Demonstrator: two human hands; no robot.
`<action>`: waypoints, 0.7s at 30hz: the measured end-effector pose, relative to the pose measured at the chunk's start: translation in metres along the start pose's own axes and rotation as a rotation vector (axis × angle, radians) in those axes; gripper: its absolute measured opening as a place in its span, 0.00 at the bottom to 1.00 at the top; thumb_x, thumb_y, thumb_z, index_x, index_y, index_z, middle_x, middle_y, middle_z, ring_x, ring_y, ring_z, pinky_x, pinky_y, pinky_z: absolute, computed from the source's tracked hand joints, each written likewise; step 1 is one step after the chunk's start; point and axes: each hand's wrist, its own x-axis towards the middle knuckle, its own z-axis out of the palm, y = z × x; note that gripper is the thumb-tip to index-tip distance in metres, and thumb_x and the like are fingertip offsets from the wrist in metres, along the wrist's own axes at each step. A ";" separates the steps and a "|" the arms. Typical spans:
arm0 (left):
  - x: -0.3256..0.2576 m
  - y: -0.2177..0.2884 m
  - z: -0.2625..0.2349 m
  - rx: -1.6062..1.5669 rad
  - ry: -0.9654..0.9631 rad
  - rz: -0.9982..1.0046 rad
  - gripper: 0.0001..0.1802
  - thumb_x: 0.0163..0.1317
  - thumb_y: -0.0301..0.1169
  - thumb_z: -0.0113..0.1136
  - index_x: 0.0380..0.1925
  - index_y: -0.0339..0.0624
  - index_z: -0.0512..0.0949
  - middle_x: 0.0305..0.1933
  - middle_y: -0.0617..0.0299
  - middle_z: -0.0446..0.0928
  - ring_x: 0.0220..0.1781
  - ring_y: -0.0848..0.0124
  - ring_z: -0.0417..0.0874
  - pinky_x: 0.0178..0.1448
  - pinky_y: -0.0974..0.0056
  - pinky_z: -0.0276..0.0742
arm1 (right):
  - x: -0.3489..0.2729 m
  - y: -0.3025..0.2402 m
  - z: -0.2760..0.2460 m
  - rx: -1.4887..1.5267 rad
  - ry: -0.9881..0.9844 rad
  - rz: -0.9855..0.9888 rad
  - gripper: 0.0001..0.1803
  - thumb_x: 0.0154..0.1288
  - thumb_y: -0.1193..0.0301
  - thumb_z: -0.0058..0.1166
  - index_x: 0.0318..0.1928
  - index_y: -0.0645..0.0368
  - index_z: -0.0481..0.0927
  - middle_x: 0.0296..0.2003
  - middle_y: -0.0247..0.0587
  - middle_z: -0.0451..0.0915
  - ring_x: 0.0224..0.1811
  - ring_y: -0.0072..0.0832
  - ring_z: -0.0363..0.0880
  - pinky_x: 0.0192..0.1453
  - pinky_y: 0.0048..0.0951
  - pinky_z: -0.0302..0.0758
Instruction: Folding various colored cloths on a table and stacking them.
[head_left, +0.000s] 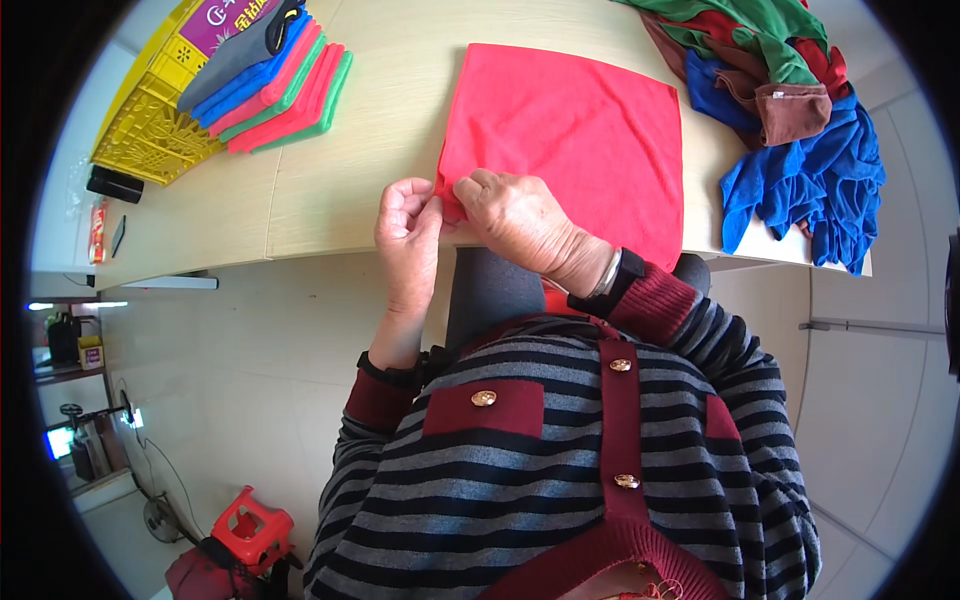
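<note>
A red towel (570, 140) lies spread on the light wooden table, its near edge hanging over the front toward my lap. Both hands meet at its near left corner. My left hand (408, 225) pinches the cloth there between thumb and fingers. Right beside it, my right hand (525, 215) is closed on the same bunched corner, its knuckles up. The fingertips of the right hand are partly hidden behind its back.
A stack of folded towels (280, 90) in several colours stands at the far left, beside a yellow plastic basket (150, 140). Crumpled towels (810, 180) lie heaped at the right. A black box (115, 184) sits near the table's left end. A red stool (252, 528) stands on the floor.
</note>
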 end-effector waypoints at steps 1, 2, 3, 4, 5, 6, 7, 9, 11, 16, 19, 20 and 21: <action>0.000 -0.001 -0.001 0.000 -0.001 -0.003 0.09 0.67 0.18 0.56 0.46 0.36 0.72 0.36 0.62 0.79 0.35 0.79 0.79 0.40 0.72 0.78 | 0.000 -0.001 0.001 0.000 0.006 -0.015 0.16 0.60 0.61 0.63 0.35 0.59 0.72 0.29 0.42 0.76 0.32 0.39 0.83 0.32 0.37 0.81; 0.000 -0.002 -0.002 0.023 0.004 0.015 0.09 0.68 0.18 0.56 0.46 0.36 0.73 0.37 0.62 0.79 0.35 0.79 0.79 0.41 0.72 0.78 | -0.001 -0.001 0.002 -0.001 0.013 -0.031 0.16 0.60 0.61 0.63 0.35 0.59 0.72 0.29 0.42 0.76 0.33 0.38 0.83 0.32 0.37 0.81; 0.000 -0.003 -0.004 0.047 0.008 0.033 0.09 0.68 0.18 0.56 0.47 0.35 0.73 0.37 0.62 0.80 0.35 0.79 0.79 0.41 0.72 0.77 | -0.001 -0.002 0.003 -0.002 0.019 -0.048 0.17 0.60 0.61 0.63 0.36 0.59 0.72 0.29 0.42 0.76 0.33 0.38 0.83 0.32 0.37 0.81; 0.000 -0.004 -0.004 0.072 0.014 0.049 0.09 0.68 0.18 0.55 0.47 0.35 0.73 0.38 0.62 0.80 0.35 0.79 0.78 0.41 0.73 0.77 | -0.002 -0.002 0.004 0.000 0.016 -0.046 0.17 0.60 0.61 0.63 0.36 0.59 0.72 0.29 0.42 0.76 0.33 0.38 0.83 0.32 0.37 0.81; -0.001 -0.002 -0.004 0.071 0.015 0.046 0.09 0.68 0.18 0.55 0.47 0.35 0.73 0.38 0.62 0.80 0.35 0.79 0.78 0.41 0.73 0.77 | -0.002 -0.001 0.004 0.011 0.012 -0.053 0.16 0.61 0.61 0.63 0.36 0.59 0.72 0.29 0.42 0.77 0.33 0.38 0.83 0.32 0.37 0.80; -0.001 -0.001 -0.004 0.063 0.014 0.027 0.09 0.68 0.18 0.55 0.47 0.35 0.73 0.38 0.62 0.80 0.35 0.79 0.79 0.41 0.72 0.77 | -0.003 -0.001 0.005 0.021 0.008 -0.061 0.16 0.61 0.62 0.63 0.36 0.60 0.72 0.29 0.42 0.77 0.33 0.39 0.83 0.32 0.37 0.80; -0.001 0.003 -0.004 0.054 0.014 0.009 0.09 0.68 0.17 0.55 0.47 0.35 0.74 0.38 0.62 0.80 0.36 0.79 0.79 0.42 0.72 0.77 | -0.003 0.000 0.005 0.032 0.006 -0.069 0.16 0.61 0.62 0.62 0.36 0.60 0.73 0.29 0.42 0.77 0.34 0.39 0.83 0.32 0.38 0.80; -0.001 0.004 -0.005 0.045 0.012 -0.006 0.08 0.68 0.17 0.55 0.46 0.34 0.74 0.38 0.62 0.81 0.36 0.78 0.79 0.42 0.71 0.78 | -0.004 -0.003 0.004 0.055 0.015 -0.069 0.15 0.61 0.63 0.62 0.37 0.60 0.73 0.29 0.43 0.77 0.33 0.40 0.83 0.33 0.38 0.80; -0.001 0.001 -0.006 0.188 -0.006 0.136 0.08 0.68 0.18 0.55 0.46 0.33 0.75 0.38 0.60 0.81 0.37 0.77 0.80 0.43 0.70 0.78 | -0.004 -0.005 0.002 0.098 0.036 -0.070 0.13 0.61 0.66 0.61 0.37 0.60 0.73 0.29 0.43 0.78 0.33 0.41 0.83 0.33 0.39 0.80; 0.014 0.009 -0.005 0.411 -0.188 0.302 0.10 0.67 0.19 0.56 0.47 0.36 0.76 0.39 0.56 0.83 0.39 0.71 0.85 0.46 0.68 0.79 | 0.003 0.003 -0.005 0.130 0.036 0.008 0.08 0.62 0.70 0.56 0.37 0.59 0.75 0.30 0.44 0.80 0.32 0.41 0.84 0.34 0.40 0.81; 0.059 0.029 -0.009 0.576 -0.287 0.187 0.14 0.63 0.18 0.59 0.49 0.39 0.76 0.42 0.54 0.83 0.46 0.67 0.85 0.50 0.64 0.79 | 0.004 0.008 -0.023 0.190 0.152 0.059 0.07 0.62 0.71 0.59 0.36 0.60 0.77 0.29 0.48 0.80 0.32 0.45 0.83 0.34 0.42 0.79; 0.076 0.031 -0.005 0.656 -0.334 0.122 0.16 0.62 0.18 0.61 0.50 0.41 0.77 0.44 0.53 0.83 0.49 0.64 0.85 0.53 0.63 0.79 | 0.003 0.011 -0.031 0.181 0.157 0.056 0.07 0.62 0.71 0.59 0.36 0.60 0.77 0.29 0.48 0.80 0.32 0.45 0.83 0.34 0.42 0.79; 0.090 0.028 -0.003 0.658 -0.327 0.128 0.16 0.62 0.18 0.61 0.50 0.41 0.77 0.44 0.53 0.83 0.49 0.64 0.85 0.53 0.63 0.79 | 0.002 0.014 -0.041 0.196 0.187 0.073 0.07 0.62 0.71 0.59 0.37 0.60 0.78 0.31 0.49 0.80 0.33 0.46 0.83 0.35 0.41 0.79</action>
